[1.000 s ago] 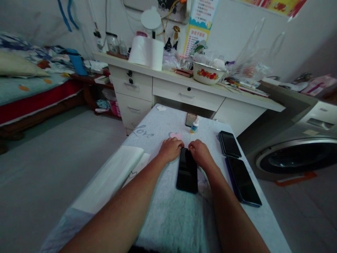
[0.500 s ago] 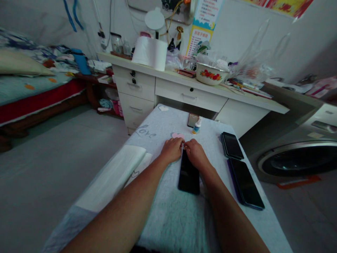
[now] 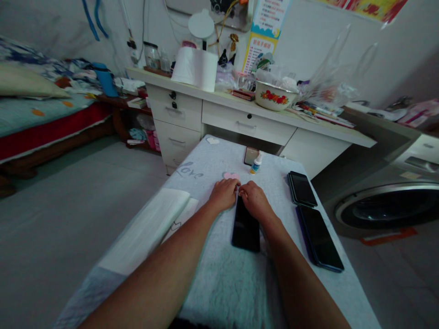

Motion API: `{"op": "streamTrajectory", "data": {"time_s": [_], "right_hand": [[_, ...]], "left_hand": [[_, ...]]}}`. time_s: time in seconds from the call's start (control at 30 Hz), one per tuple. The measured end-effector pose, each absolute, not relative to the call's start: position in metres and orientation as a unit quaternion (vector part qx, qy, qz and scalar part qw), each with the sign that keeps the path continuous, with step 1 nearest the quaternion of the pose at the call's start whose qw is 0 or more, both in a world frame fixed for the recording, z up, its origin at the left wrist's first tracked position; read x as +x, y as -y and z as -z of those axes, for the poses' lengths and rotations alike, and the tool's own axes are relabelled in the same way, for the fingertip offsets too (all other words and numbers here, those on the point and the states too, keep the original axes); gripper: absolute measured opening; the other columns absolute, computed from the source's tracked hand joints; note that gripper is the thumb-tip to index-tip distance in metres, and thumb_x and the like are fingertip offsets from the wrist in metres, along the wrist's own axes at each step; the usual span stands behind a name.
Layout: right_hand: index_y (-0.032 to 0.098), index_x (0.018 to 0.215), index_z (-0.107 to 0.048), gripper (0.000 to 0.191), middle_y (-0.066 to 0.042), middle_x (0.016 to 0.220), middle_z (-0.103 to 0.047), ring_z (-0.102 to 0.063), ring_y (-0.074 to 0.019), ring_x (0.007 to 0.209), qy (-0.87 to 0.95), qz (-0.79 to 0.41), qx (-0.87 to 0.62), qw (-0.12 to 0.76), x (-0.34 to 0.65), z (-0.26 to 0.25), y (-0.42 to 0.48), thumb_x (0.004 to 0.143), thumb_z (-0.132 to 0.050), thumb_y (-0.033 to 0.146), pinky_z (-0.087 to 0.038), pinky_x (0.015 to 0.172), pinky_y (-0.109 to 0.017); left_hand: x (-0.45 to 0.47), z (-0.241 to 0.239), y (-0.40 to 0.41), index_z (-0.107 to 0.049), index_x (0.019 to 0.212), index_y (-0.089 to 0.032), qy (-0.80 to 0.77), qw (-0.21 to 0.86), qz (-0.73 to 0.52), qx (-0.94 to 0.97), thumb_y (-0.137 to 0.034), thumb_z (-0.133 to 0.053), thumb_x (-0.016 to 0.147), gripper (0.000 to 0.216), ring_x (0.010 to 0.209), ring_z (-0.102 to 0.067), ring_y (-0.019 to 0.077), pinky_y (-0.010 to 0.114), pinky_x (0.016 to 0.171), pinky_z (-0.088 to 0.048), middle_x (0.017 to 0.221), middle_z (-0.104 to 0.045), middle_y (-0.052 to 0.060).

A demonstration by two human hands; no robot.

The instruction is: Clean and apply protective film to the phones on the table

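Black phone (image 3: 246, 233) is laid screen-up on the surface (image 3: 216, 278), its far end partly covered by the right hand (image 3: 254, 198) and its far left corner bordered by the left hand (image 3: 222, 194). Both hands are drawn narrow, fingers curled and tips brought close together; whether anything is pinched between them cannot be made out. Compared with one second ago, the right hand has been shifted inward from the far right corner, and the gap between the hands has been nearly closed. Beyond them, a small bottle (image 3: 255, 164) is stood upright, its blue label unreadable. "Love" is printed in grey on the cloth (image 3: 209, 157); on the wall poster (image 3: 261, 45), the small characters cannot be read with certainty.
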State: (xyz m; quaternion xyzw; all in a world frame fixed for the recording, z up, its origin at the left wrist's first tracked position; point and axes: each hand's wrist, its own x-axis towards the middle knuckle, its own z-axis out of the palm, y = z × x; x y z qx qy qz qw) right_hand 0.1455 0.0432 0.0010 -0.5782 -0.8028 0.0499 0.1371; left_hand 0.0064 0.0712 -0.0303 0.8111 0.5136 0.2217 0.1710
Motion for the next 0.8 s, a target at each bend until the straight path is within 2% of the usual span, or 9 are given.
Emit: {"op": "streamTrajectory", "data": {"time_s": [0.17,0.4,0.8], "right_hand": [[0.014,0.092,-0.068,0.023,-0.008,0.09,-0.059,-0.054,-0.0143,0.081,0.801,-0.061,-0.583,0.123,0.143,-0.006,-0.041,0.091,-0.045,0.012,-0.038,0.077,-0.024],[0.014,0.085,-0.068,0.019,-0.005,0.085,-0.06,-0.054,-0.013,0.077,0.82,-0.102,-0.55,0.121,0.147,-0.011,-0.031,0.087,-0.05,0.01,-0.038,0.074,-0.023],[0.016,0.073,-0.068,0.019,-0.003,0.079,-0.065,-0.057,-0.0127,0.074,0.844,-0.211,-0.475,0.133,0.149,-0.019,-0.018,0.076,-0.053,0.004,-0.039,0.071,-0.023]], "left_hand": [[0.006,0.03,-0.072,-0.06,0.109,-0.025,-0.512,0.168,-0.21,0.816,-0.019,-0.046,0.087,0.026,0.107,-0.055,0.0215,0.036,0.09,-0.04,0.112,-0.064,0.004],[0.006,0.031,-0.075,-0.067,0.102,-0.028,-0.504,0.166,-0.198,0.824,-0.025,-0.042,0.09,0.028,0.101,-0.057,0.0203,0.034,0.087,-0.041,0.104,-0.065,0.003],[0.005,0.031,-0.075,-0.07,0.097,-0.029,-0.5,0.178,-0.215,0.82,-0.022,-0.045,0.088,0.028,0.1,-0.056,0.0195,0.033,0.088,-0.042,0.101,-0.064,0.003]]}}
